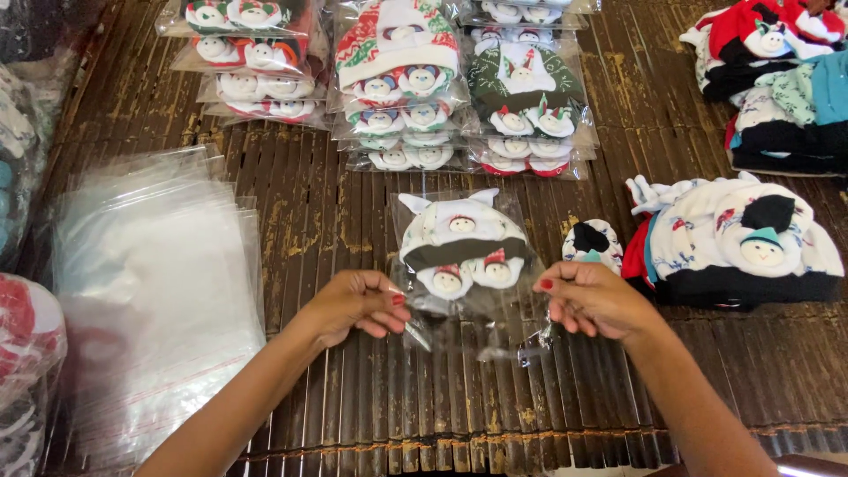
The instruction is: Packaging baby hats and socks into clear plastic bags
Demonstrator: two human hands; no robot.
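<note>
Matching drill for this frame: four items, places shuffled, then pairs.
1 clear bag with hat set
2 stack of empty clear bags
3 rows of packed sets
4 unpacked hat pile

a far edge of the slatted mat
b to the left of the left hand
c beyond the right hand, to its right
d between both hands

Pairs: 1-d, 2-b, 3-a, 4-c

So the clear plastic bag (465, 265) was lying flat on the dark slatted bamboo tabletop (300, 221), open end toward the person, pinched at both near corners. Inside it sat a white knit baby hat with a dark band and little pointed ears (459, 231), with a pair of white snowman-face mittens (470, 274) tucked just below the hat.
</note>
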